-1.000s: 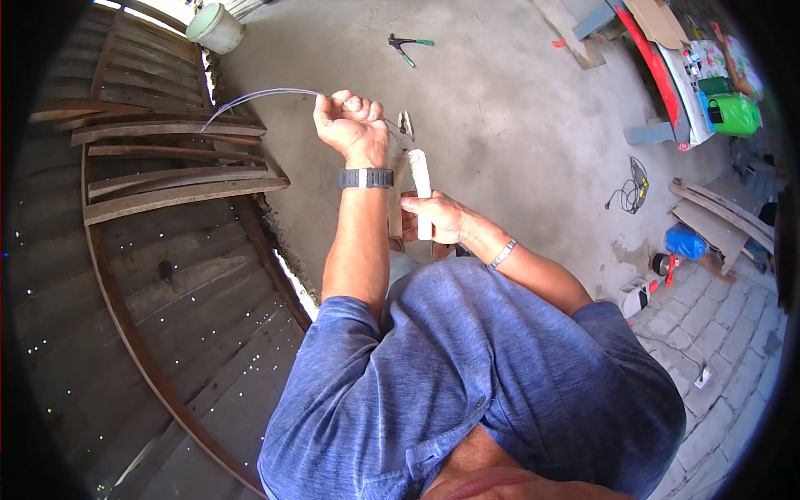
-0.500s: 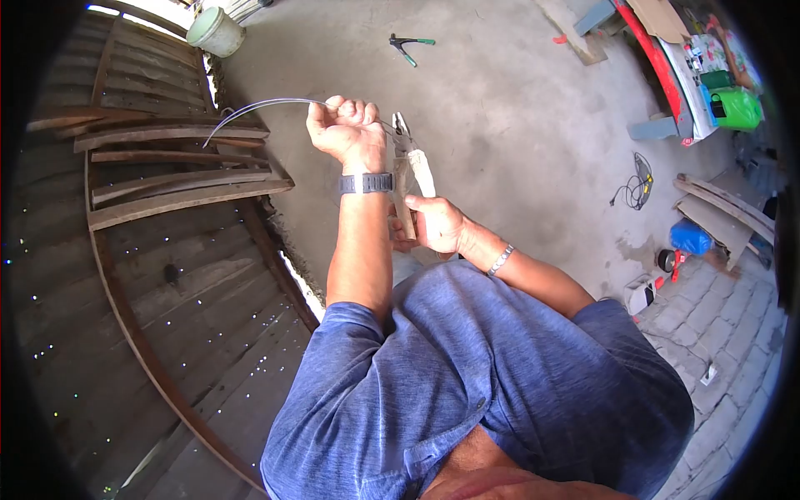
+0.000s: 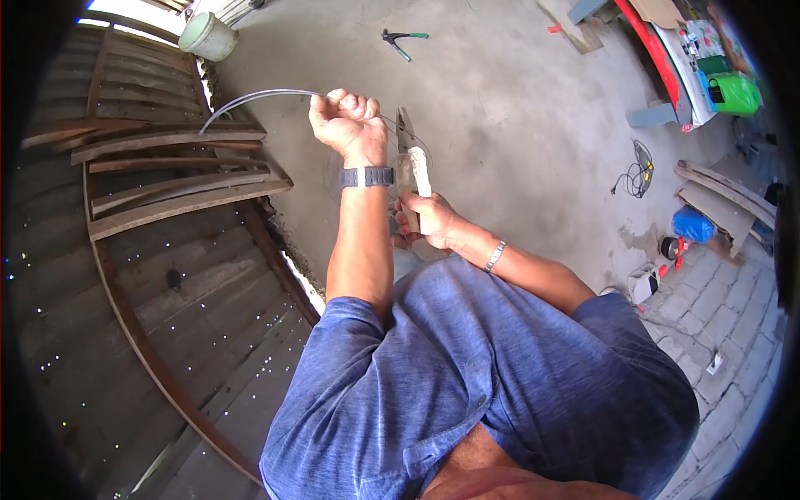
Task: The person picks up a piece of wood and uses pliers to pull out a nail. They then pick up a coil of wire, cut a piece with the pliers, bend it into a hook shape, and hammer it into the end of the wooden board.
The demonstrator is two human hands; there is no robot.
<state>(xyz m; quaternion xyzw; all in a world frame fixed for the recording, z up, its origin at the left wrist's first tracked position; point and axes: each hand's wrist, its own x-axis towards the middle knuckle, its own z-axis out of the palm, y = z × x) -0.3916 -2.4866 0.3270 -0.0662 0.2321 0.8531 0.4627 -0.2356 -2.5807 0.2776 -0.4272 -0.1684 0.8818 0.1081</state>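
Observation:
My left hand (image 3: 350,125) is closed on thin grey wire (image 3: 258,94), which arcs out to the left over the wooden slats. A thinner end of it shows between that hand and the pliers. Lower and to the right, my right hand (image 3: 432,220) is wrapped round the handles of a pair of pliers (image 3: 406,133). One handle is covered in white, and the jaws point away from me beside my left hand. Whether the jaws touch the wire cannot be made out.
Green-handled pliers (image 3: 405,38) lie on the concrete floor ahead. A bucket (image 3: 208,37) stands at the upper left, beside the wooden slatted structure (image 3: 192,200). To the right are a cabled tool (image 3: 640,171), a blue bundle (image 3: 693,224) and a green bag (image 3: 733,93).
The pliers in my right hand have turned more upright, and their handles appear closer together. My left hand has barely moved with the wire.

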